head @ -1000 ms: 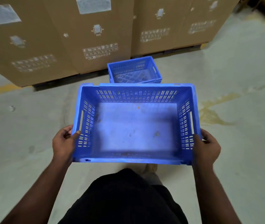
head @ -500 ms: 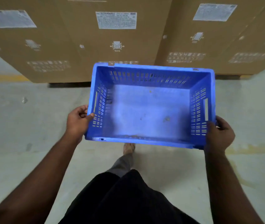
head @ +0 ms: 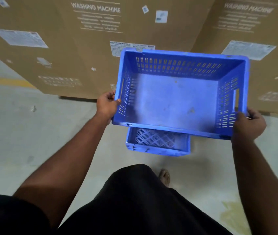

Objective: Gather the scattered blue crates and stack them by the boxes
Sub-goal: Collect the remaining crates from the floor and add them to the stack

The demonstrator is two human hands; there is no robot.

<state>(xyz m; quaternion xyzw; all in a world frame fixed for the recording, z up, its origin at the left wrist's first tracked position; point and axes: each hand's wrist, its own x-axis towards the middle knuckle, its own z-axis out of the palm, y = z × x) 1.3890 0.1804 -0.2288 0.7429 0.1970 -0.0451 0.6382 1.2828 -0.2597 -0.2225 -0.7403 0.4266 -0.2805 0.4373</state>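
Observation:
I carry an empty blue slotted crate (head: pixel 177 97) in the air in front of me. My left hand (head: pixel 106 106) grips its left wall near the handle slot. My right hand (head: pixel 248 125) grips its near right corner. Below it a second blue crate (head: pixel 157 143) with a diamond-mesh bottom stands on the floor; the carried crate hides its far half. Both crates are just in front of the tall brown washing machine boxes (head: pixel 83 48).
The cardboard boxes form a wall across the whole top of the view. Grey concrete floor (head: pixel 24 133) spreads to the left and right, with a yellow line (head: pixel 4 81) at far left and a yellowish stain (head: pixel 233 216) at lower right. My foot (head: pixel 165 177) is behind the lower crate.
I have walked closer to the boxes with the crate in both hands. The crate on the floor, hidden half a second ago, now shows under the carried one.

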